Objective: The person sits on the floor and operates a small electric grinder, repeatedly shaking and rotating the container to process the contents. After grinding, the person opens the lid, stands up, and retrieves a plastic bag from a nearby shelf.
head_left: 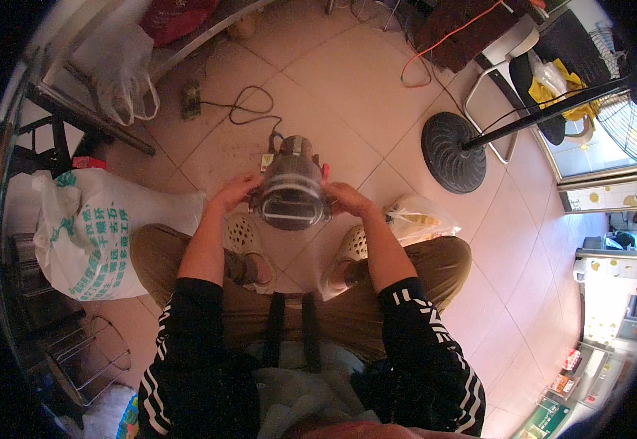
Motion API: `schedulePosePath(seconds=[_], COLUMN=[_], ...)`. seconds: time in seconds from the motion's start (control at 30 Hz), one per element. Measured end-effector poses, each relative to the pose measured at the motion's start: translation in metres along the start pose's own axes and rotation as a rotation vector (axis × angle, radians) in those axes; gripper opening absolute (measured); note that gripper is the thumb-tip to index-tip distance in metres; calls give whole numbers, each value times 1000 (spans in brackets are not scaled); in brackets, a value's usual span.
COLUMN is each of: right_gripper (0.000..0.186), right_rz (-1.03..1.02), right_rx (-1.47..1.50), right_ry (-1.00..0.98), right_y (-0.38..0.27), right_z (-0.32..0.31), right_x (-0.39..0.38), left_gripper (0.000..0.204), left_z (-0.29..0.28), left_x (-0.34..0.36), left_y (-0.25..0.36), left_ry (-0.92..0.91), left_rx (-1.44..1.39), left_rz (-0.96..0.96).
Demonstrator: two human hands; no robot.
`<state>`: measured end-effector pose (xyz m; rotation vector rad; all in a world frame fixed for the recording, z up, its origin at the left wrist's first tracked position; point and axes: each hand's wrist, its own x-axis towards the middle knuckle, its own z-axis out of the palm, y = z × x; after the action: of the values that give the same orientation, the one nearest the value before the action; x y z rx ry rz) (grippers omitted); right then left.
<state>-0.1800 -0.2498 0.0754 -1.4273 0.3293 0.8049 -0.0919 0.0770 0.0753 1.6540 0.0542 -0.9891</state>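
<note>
A corded, drum-shaped metal machine (291,179), which looks like an electric grinder, stands on the tiled floor between my feet. Its shiny rounded end is nearest me. Red parts show on its right side and a small tag hangs at its left. My left hand (241,192) grips the left side of the drum, with fingertips partly hidden behind it. Against the right side, just below the red part, my right hand (348,199) is closed the same way. From the far end a dark cord (249,110) loops away to a small box-like plug or socket (191,99).
A large white woven sack (95,234) with green print leans at my left. By my right foot lies a clear plastic bag (422,219). A standing fan's round black base (454,152) and pole occupy the right. A wire rack (91,355) sits lower left.
</note>
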Motion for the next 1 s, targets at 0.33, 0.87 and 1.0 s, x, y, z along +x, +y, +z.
schedulePosePath(seconds=[0.33,0.87,1.0], right_gripper=[79,65,62], right_rz=[62,-34,-229], right_rx=[-333,118,476], right_ry=[54,274,292], right_y=[78,-10,-29], right_z=[10,-23,-32], right_x=[47,33,58], left_gripper=[65,45,39], left_z=[10,-21,-16], left_x=[34,25,47], left_y=[-61,16,38], left_ry=[-29,95,159], left_rx=[317,-214,-502], left_rz=[-95,35,192])
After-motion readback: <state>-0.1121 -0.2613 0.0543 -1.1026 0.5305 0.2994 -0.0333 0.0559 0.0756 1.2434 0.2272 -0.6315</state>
